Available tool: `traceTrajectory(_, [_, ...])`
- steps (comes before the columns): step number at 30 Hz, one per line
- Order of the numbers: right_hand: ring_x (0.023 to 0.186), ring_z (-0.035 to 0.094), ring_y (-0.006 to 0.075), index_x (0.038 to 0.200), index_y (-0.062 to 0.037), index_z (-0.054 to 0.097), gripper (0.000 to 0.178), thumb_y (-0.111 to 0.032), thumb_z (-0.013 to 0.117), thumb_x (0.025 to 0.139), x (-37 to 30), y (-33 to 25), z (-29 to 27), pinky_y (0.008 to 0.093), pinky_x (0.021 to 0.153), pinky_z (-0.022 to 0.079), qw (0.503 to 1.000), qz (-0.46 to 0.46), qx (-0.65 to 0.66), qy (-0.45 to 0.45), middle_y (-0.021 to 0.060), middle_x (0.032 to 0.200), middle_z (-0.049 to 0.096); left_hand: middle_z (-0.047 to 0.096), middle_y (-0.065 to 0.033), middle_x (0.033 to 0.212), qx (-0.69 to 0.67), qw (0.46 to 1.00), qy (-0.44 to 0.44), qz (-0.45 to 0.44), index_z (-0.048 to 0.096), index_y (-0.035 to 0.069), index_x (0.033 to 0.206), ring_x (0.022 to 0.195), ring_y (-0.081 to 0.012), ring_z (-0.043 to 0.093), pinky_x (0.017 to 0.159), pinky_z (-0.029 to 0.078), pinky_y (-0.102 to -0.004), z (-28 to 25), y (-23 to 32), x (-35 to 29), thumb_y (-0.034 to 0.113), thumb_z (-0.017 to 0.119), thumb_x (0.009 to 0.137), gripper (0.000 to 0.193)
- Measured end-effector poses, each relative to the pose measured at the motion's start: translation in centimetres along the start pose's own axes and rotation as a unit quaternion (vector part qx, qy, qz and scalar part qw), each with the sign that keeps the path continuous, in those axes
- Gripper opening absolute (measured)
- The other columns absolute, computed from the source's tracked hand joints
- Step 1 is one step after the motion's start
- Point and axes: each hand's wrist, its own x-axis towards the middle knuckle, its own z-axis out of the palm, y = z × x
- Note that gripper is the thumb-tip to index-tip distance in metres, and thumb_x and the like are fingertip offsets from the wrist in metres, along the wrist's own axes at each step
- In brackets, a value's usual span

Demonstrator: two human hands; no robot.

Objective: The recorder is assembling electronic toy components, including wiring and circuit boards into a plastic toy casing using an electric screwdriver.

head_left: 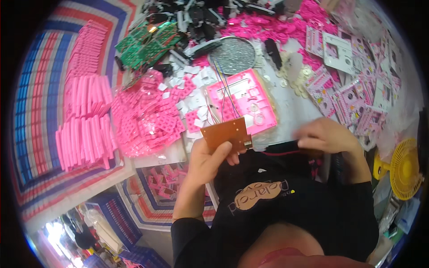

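In my left hand [206,161] is a brown circuit board [227,135], gripped at its lower edge between thumb and fingers. Thin coloured wires [227,85] run from the board up over an open pink plastic case [264,105]. The case lies just beyond the board, its inner side up, with small parts set in it. To the right, my right hand [328,136] hovers near the table's front edge, apart from the case. Its fingers are bent and smeared by motion, so I cannot tell whether anything is in them.
A round tray of small metal pieces [233,54] stands behind the case. Pink keypads [145,116], green circuit boards [147,44] and stacked pink casings [87,140] lie left. Printed pink-and-white panels [355,96] pile up right, with a yellow fan [404,169] beyond the edge.
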Motion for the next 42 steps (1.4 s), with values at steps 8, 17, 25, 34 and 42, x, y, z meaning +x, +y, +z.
traceTrajectory(8, [0.079,0.06,0.0085,0.103,-0.0011,0.068,0.02,-0.019,0.071,0.094,4.5,2.6,5.3,0.025,0.073,0.048,0.877,-0.107,0.43,0.186,0.0017,0.085,0.065,0.071,-0.0123,0.094,0.187,0.977,-0.103,0.006,0.065,0.0,0.12,0.075,-0.0208,0.067,0.068,0.053,-0.0318,3.3,-2.0,1.8,0.009,0.056,0.099,0.025])
traceTrajectory(17, [0.108,0.059,0.0344,0.127,-0.0033,0.063,0.049,-0.031,0.075,0.088,2.6,1.3,-0.5,0.0425,0.095,0.048,0.95,-0.14,-0.215,0.18,0.018,0.128,0.061,0.069,-0.0158,0.093,0.295,0.948,-0.097,0.072,0.07,0.01,0.114,0.085,-0.0375,0.066,0.072,0.053,-0.0418,2.1,-2.3,1.2,0.01,0.066,0.091,0.024])
traceTrajectory(25, [0.111,0.056,0.0309,0.137,-0.0094,0.063,0.051,-0.023,0.074,0.088,9.5,-2.6,-0.2,0.043,0.096,0.044,0.958,-0.249,-0.128,-0.07,0.0127,0.126,0.062,0.07,-0.0154,0.099,0.242,0.967,-0.079,-0.004,0.065,0.008,0.12,0.084,-0.0364,0.069,0.071,0.055,-0.0411,2.8,-3.4,-0.2,0.013,0.063,0.095,0.026])
traceTrajectory(34, [0.079,0.066,0.0307,0.103,-0.0027,0.071,0.021,-0.022,0.064,0.097,9.6,-1.1,1.0,0.0399,0.07,0.051,0.993,-0.097,-0.06,-0.02,0.0157,0.087,0.068,0.071,-0.0145,0.099,-0.099,0.994,0.048,-0.004,0.055,-0.006,0.127,0.072,-0.0147,0.065,0.065,0.054,-0.0262,1.7,-5.3,-0.4,0.017,0.046,0.108,0.032])
traceTrajectory(42, [0.108,0.061,0.0313,0.127,-0.0068,0.063,0.048,-0.038,0.071,0.091,6.4,-0.4,-0.8,0.0423,0.093,0.047,0.933,-0.198,-0.278,0.114,0.0175,0.116,0.066,0.071,-0.0088,0.094,-0.089,0.996,0.016,-0.026,0.06,-0.003,0.125,0.071,-0.0117,0.064,0.064,0.053,-0.025,1.5,-5.4,-0.1,0.014,0.048,0.107,0.028])
